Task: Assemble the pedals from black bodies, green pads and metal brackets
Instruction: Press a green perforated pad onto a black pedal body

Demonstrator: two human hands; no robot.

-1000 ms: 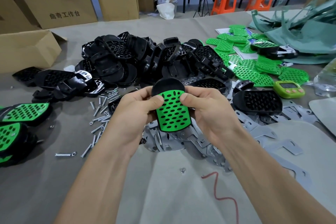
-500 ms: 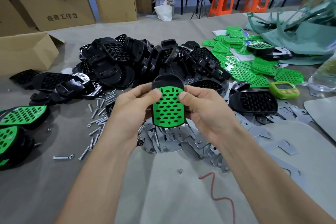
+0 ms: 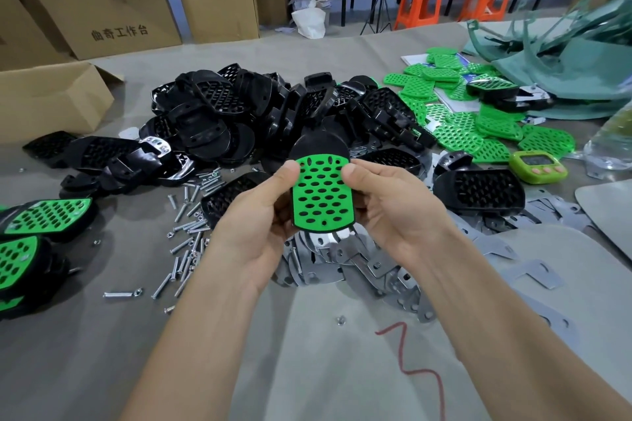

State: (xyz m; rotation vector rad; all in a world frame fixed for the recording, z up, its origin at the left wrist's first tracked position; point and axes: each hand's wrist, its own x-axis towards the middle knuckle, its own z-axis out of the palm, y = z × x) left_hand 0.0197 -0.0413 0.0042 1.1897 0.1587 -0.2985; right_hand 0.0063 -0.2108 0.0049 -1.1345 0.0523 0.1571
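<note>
— green on black is seen at the centre; what is being held there?
— a pedal is held upright above the desk, between both hands. a green pad with oval holes is seated on the face of its black body, whose rounded end is pointed away from the viewer.
— how are the hands placed?
— the left hand is curled round the pedal's left edge, and the right hand round its right edge. the fingers are closed on it: each thumb is pressed on an upper corner of the pad, while the other fingers are hidden behind the body.
— is a bracket fitted?
— a strip of bright metal is seen just under the pedal's near end; whether it is attached cannot be told.
— what is laid around it?
— a heap of black bodies is piled beyond the hands. loose green pads are spread at the far right, metal brackets are heaped beneath the hands, and screws are scattered to the left. two finished pedals are laid at the left edge. a green timer is set at the right, a red cord is seen near the viewer, and cardboard boxes are stacked behind the desk.
</note>
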